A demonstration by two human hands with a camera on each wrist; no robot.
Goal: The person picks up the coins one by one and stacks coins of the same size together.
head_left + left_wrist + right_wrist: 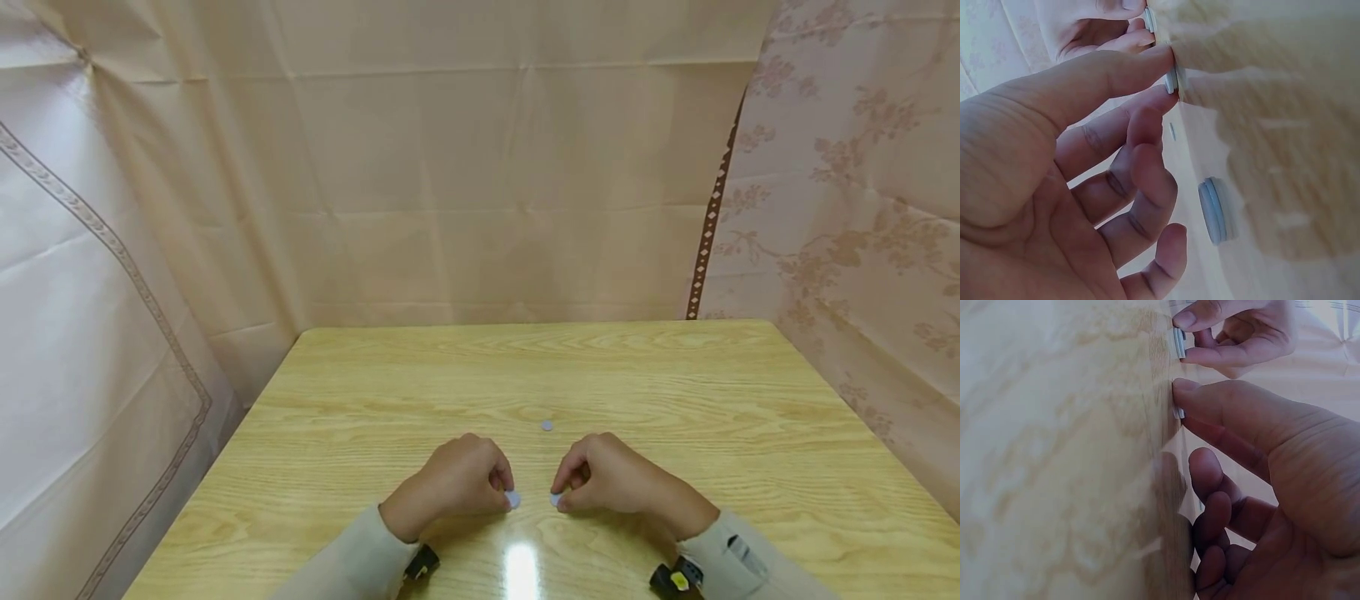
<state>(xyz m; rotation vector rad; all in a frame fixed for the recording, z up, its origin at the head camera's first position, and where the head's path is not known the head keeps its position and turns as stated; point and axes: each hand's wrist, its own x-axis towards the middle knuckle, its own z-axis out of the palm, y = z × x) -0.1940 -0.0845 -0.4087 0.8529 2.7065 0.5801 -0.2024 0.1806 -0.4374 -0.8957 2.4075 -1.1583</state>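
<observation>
My left hand (pixel 465 477) pinches a small pale bluish-white disc (pixel 512 499) between thumb and forefinger, low at the table's surface. Facing it a short way off, my right hand (pixel 618 477) pinches a similar disc (pixel 556 499) by its edge. In the right wrist view, thumb and forefinger cover much of the right disc (pixel 1179 413); the left one (pixel 1179 342) looks layered. A third disc (pixel 547 425) lies flat beyond both hands. The left wrist view also has a two-layered disc (pixel 1213 210) on the table near the curled left fingers.
The wood-grain table (pixel 375 375) fills the lower scene, with a bright light reflection (pixel 521 571) near its front. A beige cloth (pixel 487 183) hangs behind it. Patterned cloths hang at the left (pixel 67 333) and right (pixel 847 217). A dark wrist device (pixel 677 579) sits below the right sleeve.
</observation>
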